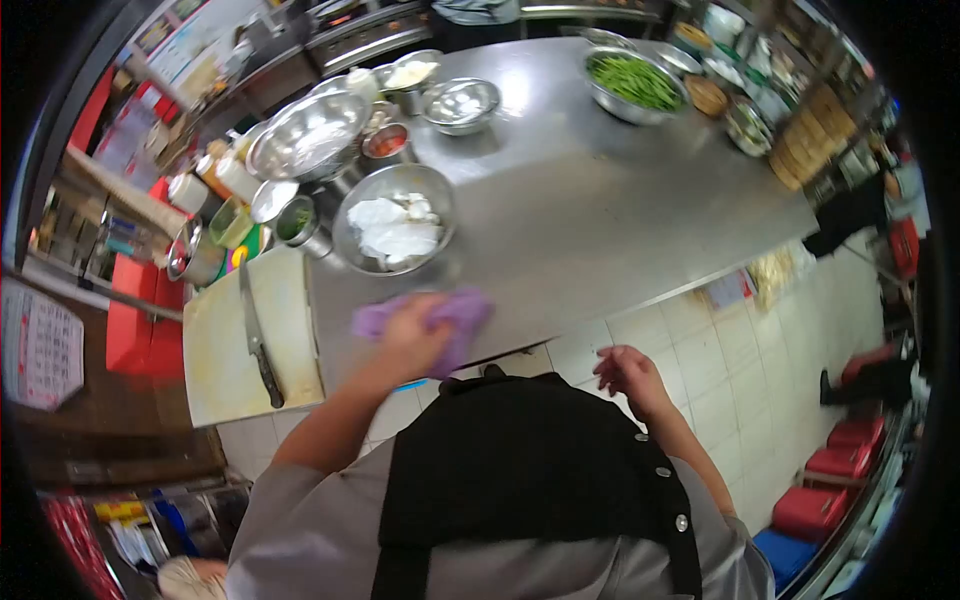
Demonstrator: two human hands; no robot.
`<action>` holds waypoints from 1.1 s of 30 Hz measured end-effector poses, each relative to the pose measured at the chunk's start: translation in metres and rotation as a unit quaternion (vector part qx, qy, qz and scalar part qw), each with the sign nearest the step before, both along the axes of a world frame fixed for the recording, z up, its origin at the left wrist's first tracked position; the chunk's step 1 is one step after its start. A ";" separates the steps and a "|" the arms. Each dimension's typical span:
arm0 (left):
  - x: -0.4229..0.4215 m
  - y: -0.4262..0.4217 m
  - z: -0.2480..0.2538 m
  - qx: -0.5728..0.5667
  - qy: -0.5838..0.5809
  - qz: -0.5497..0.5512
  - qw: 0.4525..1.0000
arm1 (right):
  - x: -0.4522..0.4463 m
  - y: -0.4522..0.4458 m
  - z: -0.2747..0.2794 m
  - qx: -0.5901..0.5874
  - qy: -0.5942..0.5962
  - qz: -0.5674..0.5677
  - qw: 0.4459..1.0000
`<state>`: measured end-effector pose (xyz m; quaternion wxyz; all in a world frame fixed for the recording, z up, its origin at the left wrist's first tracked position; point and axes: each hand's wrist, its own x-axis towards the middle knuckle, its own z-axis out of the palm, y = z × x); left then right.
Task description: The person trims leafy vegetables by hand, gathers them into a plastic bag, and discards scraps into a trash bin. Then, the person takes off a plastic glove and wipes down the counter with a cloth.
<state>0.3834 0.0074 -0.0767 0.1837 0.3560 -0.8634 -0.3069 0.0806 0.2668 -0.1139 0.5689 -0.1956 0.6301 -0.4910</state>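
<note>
My left hand [415, 338] is closed over a crumpled purple cloth [468, 312], which lies against the steel tabletop [560, 250] at its near edge. Just beyond the cloth stands a large metal bowl [445, 190] with a white, bunched-up material inside that I cannot identify. My right hand [632, 378] hangs in the air past the table edge, over the tiled floor, holding nothing, its fingers loosely bent and a little apart. Left of the cloth, a long knife [252, 320] rests on a white cutting board [205, 365].
A bowl of green vegetables [632, 85] sits at the far right. Metal bowls [310, 135], small containers and bottles [238, 178] crowd the left side. Bamboo steamers [812, 135] are stacked at the right end. People stand at the back and right, with red seats [808, 510] at lower right.
</note>
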 end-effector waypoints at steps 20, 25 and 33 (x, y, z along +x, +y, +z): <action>0.045 -0.094 -0.028 0.391 0.185 0.400 0.808 | -0.348 -0.037 0.123 0.056 0.463 -0.282 0.838; 0.015 -0.068 -0.038 0.389 0.271 0.475 0.742 | -0.493 -0.030 0.014 0.216 0.683 -0.099 0.690; -0.038 0.092 -0.007 0.355 0.376 0.552 0.654 | -0.440 -0.154 -0.025 -0.069 0.731 0.148 0.663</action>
